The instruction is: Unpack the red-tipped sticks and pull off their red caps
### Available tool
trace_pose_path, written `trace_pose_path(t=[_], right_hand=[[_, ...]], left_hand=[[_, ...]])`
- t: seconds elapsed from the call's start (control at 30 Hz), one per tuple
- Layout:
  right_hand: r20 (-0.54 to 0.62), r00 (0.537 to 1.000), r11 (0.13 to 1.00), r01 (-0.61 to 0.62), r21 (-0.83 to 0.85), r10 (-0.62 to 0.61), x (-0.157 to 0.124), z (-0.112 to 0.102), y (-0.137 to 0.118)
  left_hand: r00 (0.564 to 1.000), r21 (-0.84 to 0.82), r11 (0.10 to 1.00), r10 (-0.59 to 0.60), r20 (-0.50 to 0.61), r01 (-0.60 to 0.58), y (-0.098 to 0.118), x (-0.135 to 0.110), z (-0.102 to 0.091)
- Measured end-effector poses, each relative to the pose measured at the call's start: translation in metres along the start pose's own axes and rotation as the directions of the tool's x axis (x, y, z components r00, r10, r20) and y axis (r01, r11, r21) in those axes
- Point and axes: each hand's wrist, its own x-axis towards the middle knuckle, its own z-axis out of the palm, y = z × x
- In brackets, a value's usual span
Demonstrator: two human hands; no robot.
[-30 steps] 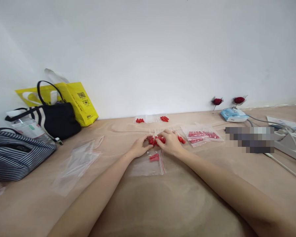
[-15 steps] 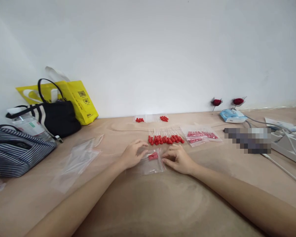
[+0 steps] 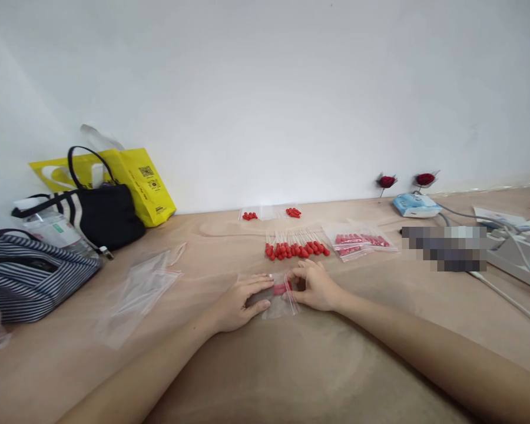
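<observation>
A small clear zip bag with a few red-tipped pieces inside lies on the tan table in front of me. My left hand lies flat on the bag's left part, fingers stretched out. My right hand has its fingers curled and pinched at the bag's red-striped right edge. Just beyond the hands lies a row of loose red-tipped sticks.
Filled zip bags lie right of the row, two small red piles near the wall. Empty clear bags lie at left, past them a striped bag, a black handbag and a yellow bag. Cables and a white box crowd the right.
Both hands drew back from the row of red-tipped sticks to the small bag. The left hand flattened onto it and the right hand closed on its right edge.
</observation>
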Motion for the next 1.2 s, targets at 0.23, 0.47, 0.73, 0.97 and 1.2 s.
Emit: trace_pose_path(t=[0.23, 0.47, 0.73, 0.97, 1.2], right_hand=[[0.005, 1.000, 1.000, 0.027, -0.011, -0.027, -0.010, -0.012, 0.012], [-0.037, 0.999, 0.988, 0.036, 0.150, -0.031, -0.017, -0.014, 0.032], [-0.004, 0.994, 0.916, 0.104, 0.388, -0.112, -0.022, -0.011, 0.032], [-0.139, 0.983, 0.771, -0.001, 0.637, 0.116, -0.037, -0.038, 0.063], [-0.523, 0.817, 0.858, 0.071, 0.508, 0.242, -0.011, -0.067, 0.084]], left_hand=[[1.000, 0.010, 1.000, -0.023, 0.008, 0.023, 0.003, -0.003, -0.001], [0.999, 0.010, 0.999, -0.039, 0.010, 0.039, 0.002, -0.005, -0.001], [0.997, 0.047, 0.998, -0.033, -0.075, 0.036, -0.001, -0.001, -0.001], [0.996, 0.074, 0.997, -0.016, -0.092, 0.023, -0.001, -0.003, -0.003], [0.984, 0.090, 0.989, -0.102, -0.145, 0.116, -0.001, -0.003, -0.011]])
